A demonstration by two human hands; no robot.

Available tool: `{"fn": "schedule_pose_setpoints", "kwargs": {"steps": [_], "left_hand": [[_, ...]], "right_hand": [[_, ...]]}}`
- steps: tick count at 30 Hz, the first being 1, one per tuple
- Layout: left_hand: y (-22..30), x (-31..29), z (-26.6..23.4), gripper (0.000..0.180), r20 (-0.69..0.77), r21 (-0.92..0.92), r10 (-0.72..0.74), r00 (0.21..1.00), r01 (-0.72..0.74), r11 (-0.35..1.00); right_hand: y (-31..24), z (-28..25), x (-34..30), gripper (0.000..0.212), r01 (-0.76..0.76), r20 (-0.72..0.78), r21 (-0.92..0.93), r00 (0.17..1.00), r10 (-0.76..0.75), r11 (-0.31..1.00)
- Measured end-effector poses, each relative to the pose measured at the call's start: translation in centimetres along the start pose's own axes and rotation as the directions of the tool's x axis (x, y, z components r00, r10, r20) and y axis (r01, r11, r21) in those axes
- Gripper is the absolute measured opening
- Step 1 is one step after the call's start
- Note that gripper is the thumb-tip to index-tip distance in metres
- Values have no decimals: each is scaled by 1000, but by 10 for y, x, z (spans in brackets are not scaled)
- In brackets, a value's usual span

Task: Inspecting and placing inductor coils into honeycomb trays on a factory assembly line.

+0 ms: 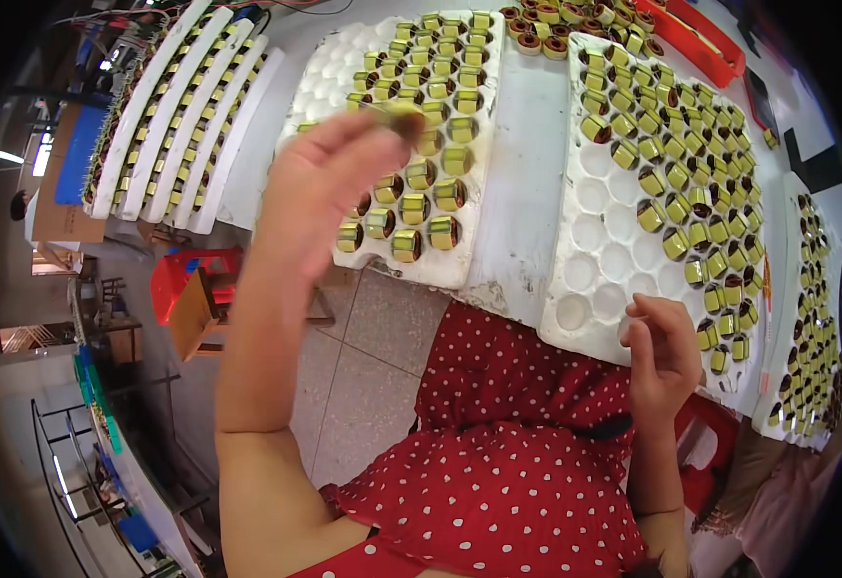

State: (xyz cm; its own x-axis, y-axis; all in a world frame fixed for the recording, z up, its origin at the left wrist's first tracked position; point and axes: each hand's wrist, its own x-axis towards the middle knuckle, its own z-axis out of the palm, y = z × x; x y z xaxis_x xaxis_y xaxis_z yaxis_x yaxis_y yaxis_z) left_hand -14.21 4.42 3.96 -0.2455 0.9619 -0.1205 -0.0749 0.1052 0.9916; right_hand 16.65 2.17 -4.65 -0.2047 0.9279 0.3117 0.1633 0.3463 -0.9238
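Note:
My left hand (320,178) is raised over the left white foam tray (329,82). Its thumb and fingers pinch a small yellow-taped coil (405,119), blurred by motion. Several more such coils (405,245) stand in rows in that tray, some hidden behind the hand. Over the near edge of the right foam tray (580,236) hovers my right hand (661,352), fingers bent and apart, with nothing seen in it. Round hollows without coils show beside it, while yellow-taped coils (700,234) fill the tray's far and right parts.
Stacked foam trays (166,120) of coils stand at the far left. Loose ring coils (546,24) are heaped at the back beside a red bin (695,39). Another filled tray (806,318) lies far right. A red chair (190,279) stands on the tiled floor.

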Motion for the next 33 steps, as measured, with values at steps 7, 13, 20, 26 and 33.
{"fn": "schedule_pose_setpoints", "kwargs": {"steps": [7,13,20,26,33], "left_hand": [[-5,65,-135,36,-376,301,134,917,-16,953],[-33,73,-170,38,-503,682,165,848,272,679],[-43,70,-176,40,-431,632,-31,902,326,703],[-44,81,-180,37,-346,774,-42,937,310,553],[3,70,-80,37,-211,736,453,866,-164,656]], "right_hand": [[1,3,4,16,-21,8,33,1000,20,999],[2,3,3,15,-60,20,18,998,59,998],[-2,3,3,15,-80,28,21,996,80,997],[-4,-1,5,15,-81,-3,-26,997,81,996],[3,-2,7,15,-11,-8,-3,1000,11,1000]]}}
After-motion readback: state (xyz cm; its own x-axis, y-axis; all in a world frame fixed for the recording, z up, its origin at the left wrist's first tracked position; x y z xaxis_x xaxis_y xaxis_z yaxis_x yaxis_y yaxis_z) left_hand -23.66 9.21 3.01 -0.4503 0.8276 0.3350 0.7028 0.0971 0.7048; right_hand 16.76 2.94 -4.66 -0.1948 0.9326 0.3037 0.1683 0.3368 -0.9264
